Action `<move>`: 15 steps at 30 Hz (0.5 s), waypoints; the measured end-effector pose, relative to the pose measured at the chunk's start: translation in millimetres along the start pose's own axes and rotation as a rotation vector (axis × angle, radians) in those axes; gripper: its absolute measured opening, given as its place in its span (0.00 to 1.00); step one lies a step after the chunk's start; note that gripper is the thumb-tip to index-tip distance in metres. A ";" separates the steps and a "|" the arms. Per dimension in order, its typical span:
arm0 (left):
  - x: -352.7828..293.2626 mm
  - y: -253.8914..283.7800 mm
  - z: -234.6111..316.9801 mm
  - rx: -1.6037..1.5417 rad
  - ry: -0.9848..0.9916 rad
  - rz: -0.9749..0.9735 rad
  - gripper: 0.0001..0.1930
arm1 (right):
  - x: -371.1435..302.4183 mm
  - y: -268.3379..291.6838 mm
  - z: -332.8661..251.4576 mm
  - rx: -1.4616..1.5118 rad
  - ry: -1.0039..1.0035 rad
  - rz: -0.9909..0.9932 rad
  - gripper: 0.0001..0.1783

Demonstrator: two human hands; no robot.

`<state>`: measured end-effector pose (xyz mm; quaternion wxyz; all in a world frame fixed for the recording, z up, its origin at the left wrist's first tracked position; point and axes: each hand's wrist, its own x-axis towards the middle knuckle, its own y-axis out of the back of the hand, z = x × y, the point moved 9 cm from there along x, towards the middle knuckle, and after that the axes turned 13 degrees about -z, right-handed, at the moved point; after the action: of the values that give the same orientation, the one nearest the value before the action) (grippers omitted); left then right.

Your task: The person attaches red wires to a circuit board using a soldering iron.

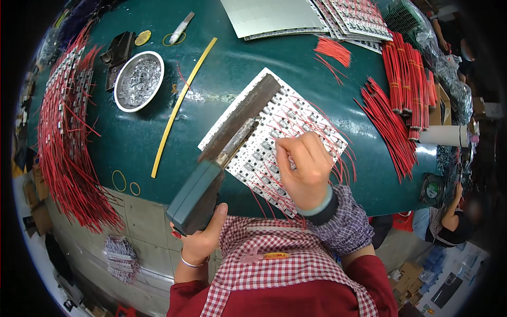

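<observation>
My left hand (203, 239) is wrapped round the handle of a green soldering gun (195, 194). Its metal tip reaches up and to the right, over a white circuit board panel (241, 165) that lies tilted on the table. A long dark bar (232, 126) rests along the panel's upper left side. Small grey and black parts sit in rows on the panel, and thin red wires (344, 158) stick out from many of them. Over the panel's right part my right hand (306, 168) is closed in a pinch; what its fingertips hold is too small to make out.
On the green table (222, 68) are a white bowl (117, 95) of silvery scraps, a yellow strip (179, 108) and rubber bands. Red-wired parts (68, 132) hang over the left edge. Red wire bundles (388, 127) lie right, stacked panels (280, 18) behind. A co-worker (449, 224) sits at far right.
</observation>
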<state>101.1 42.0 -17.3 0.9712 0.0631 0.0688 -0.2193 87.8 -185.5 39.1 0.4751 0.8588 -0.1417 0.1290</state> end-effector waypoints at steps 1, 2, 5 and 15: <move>-0.5 1.1 -2.3 -0.001 -0.002 0.000 0.17 | -0.2 -6.1 4.2 -0.013 -0.004 0.021 0.10; -1.1 0.8 -4.5 0.011 -0.016 -0.023 0.17 | -0.3 -12.1 6.9 -0.012 -0.002 0.020 0.10; -1.1 -1.4 -4.9 0.026 -0.041 -0.050 0.17 | -0.4 -21.5 12.6 -0.026 -0.009 0.039 0.10; 5.3 -0.1 -16.2 0.009 -0.017 -0.084 0.18 | 2.8 -33.6 12.3 -0.090 0.012 0.034 0.13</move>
<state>104.1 42.2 -34.0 0.9614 0.0626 0.0622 -0.2606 103.8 -179.2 7.5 0.5117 0.8334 -0.1590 0.1354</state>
